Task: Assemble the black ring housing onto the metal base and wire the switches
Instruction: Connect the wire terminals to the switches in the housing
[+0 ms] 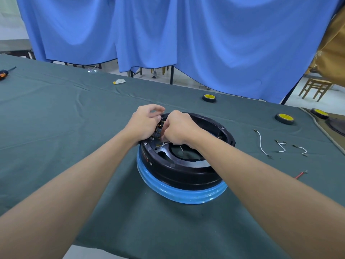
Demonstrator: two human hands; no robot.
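The black ring housing [179,172] sits on the blue-wrapped base [179,195] in the middle of the green-covered table. A metal plate [164,153] shows inside the ring. At the ring's far left inner wall is a switch with brass terminals [159,126]. My left hand [143,124] grips the ring's rim at the switch, fingers curled over it. My right hand [179,128] reaches into the ring beside the switch and pinches a white wire [165,144] that runs under it. The fingertips of both hands are partly hidden.
Three loose white wires [262,143], [281,146], [302,149] and a red wire [299,174] lie to the right. Yellow-topped tape rolls [209,97], [284,118], [319,113] stand further back. A screwdriver [4,73] lies far left. Blue curtains hang behind the table.
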